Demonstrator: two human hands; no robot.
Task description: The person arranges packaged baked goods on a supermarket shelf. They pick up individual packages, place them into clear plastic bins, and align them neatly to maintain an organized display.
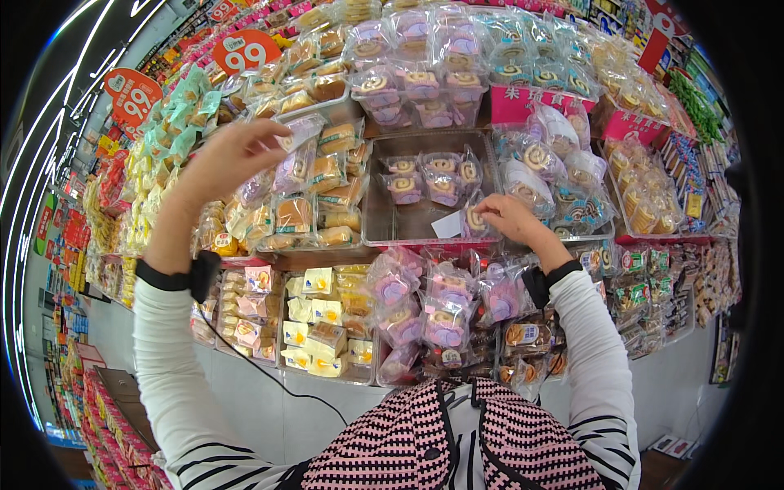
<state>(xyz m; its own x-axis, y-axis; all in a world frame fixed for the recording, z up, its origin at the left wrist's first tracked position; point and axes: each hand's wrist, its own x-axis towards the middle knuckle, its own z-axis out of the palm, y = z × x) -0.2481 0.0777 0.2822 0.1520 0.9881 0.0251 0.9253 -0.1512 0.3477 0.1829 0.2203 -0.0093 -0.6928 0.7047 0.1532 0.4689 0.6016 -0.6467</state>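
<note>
My left hand (248,150) is over the left side of the display, slightly blurred. Its thumb and fingers hold the edge of a tilted, plastic-wrapped Swiss roll (304,131). Below that roll, another purple-wrapped Swiss roll (294,173) lies beside packaged bread (329,171). Inside the middle clear plastic bin (383,223), my right hand (511,215) pinches a wrapped Swiss roll (474,222) at the front right corner. A white card (446,225) lies just left of it. Several purple-wrapped rolls (442,174) stand farther back in the same bin.
Bins of blue-wrapped rolls (579,211) and cookies (643,190) adjoin on the right. Purple-wrapped rolls (450,300) and white-and-yellow cake packs (318,312) fill the front row. Red price signs (247,52) rise at the back left. A black cable (275,381) hangs near my left arm.
</note>
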